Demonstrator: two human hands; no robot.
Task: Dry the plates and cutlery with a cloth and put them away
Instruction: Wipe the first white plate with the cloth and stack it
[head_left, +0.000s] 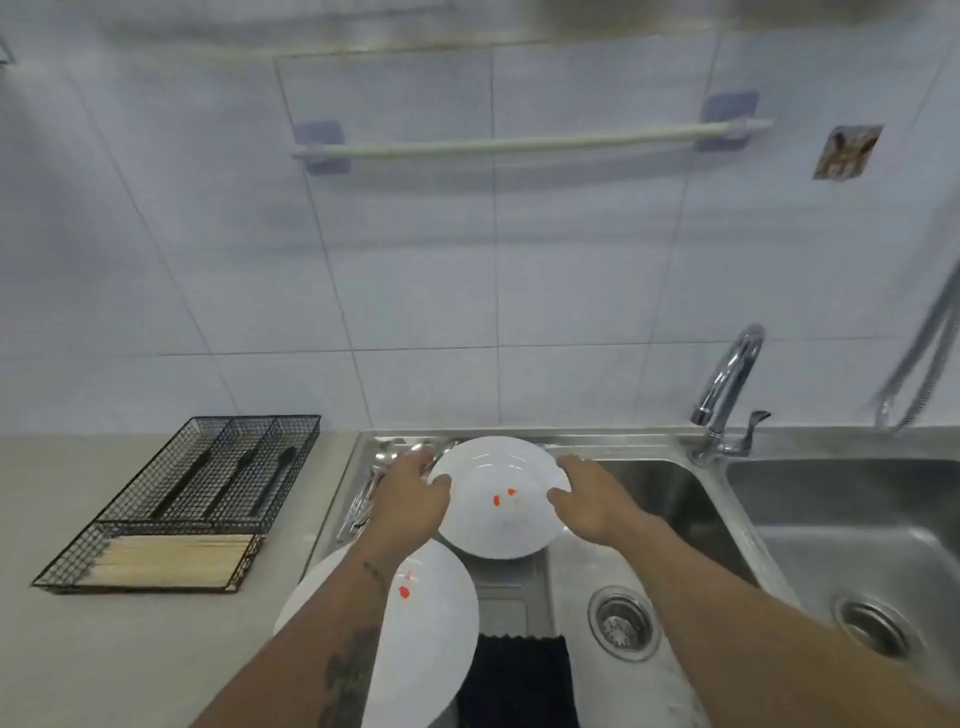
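Note:
A white plate (498, 514) with small red marks sits at the back of the steel sink's drainboard. My left hand (408, 496) grips its left rim and my right hand (592, 501) grips its right rim. A second white plate (431, 634) with red marks lies nearer me, partly under my left forearm. Metal cutlery (363, 499) lies on the drainboard left of the far plate, partly hidden by my left hand. A dark cloth (519, 680) hangs over the sink's front edge.
A black wire cutlery tray (208, 467) holding dark utensils and pale chopsticks stands on the beige counter at left. The sink basin drain (623, 621) lies right of the plates, a second basin (857, 545) farther right. A chrome tap (727, 389) and a wall towel rail (519, 140) stand behind.

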